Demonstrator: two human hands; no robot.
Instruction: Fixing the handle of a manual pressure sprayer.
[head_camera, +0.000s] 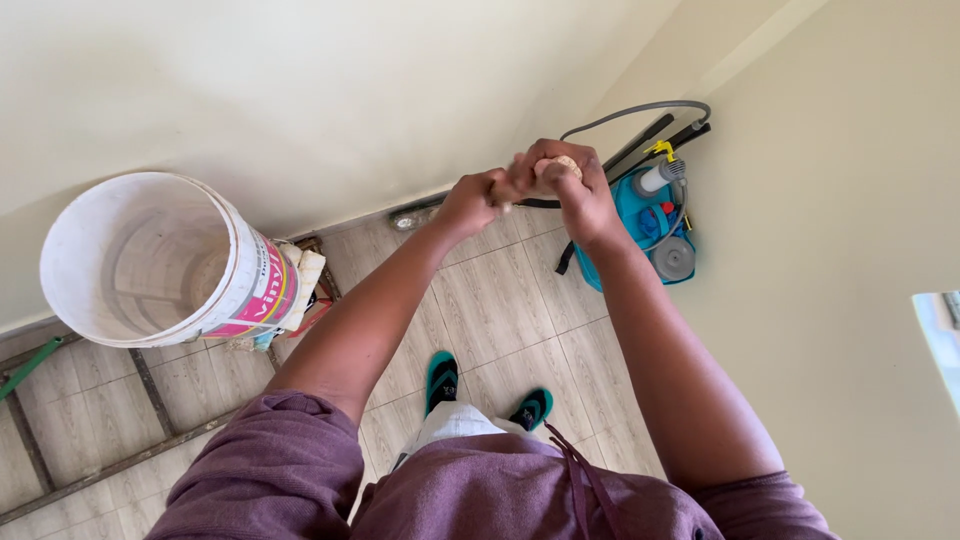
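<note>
Walls (300, 80) in pale cream fill the top and right of the view, meeting at a corner behind the raised hands. Floor (500, 320) of grey-beige wood-look tiles lies far below, seen from a height. A purple sweatshirt (480, 490) covers the person's shoulders and chest at the bottom edge, the sleeves pushed up off both forearms. A white plastic bucket (150, 260) with a pink and yellow label band stands raised at the left, near the camera; its inside is smeared pale and looks dry. Under it and off to the lower left runs a paint-spattered ladder (110, 450). On the floor by the corner sits a blue spraying machine (650, 225) with a grey hose (640, 108) looping over it and a black wand leaning on the wall. Two feet in teal and black sandals (441, 380) stand on the tiles straight below.

The left hand (472, 200) and right hand (565, 190) are held together out in front, near the wall. The right fingers are curled tight around a small tan rounded object (566, 164), only part of which shows between them; what it is cannot be told. The left fingers are closed into a fist touching the right hand, apparently pinching something small and pale at the join.
</note>
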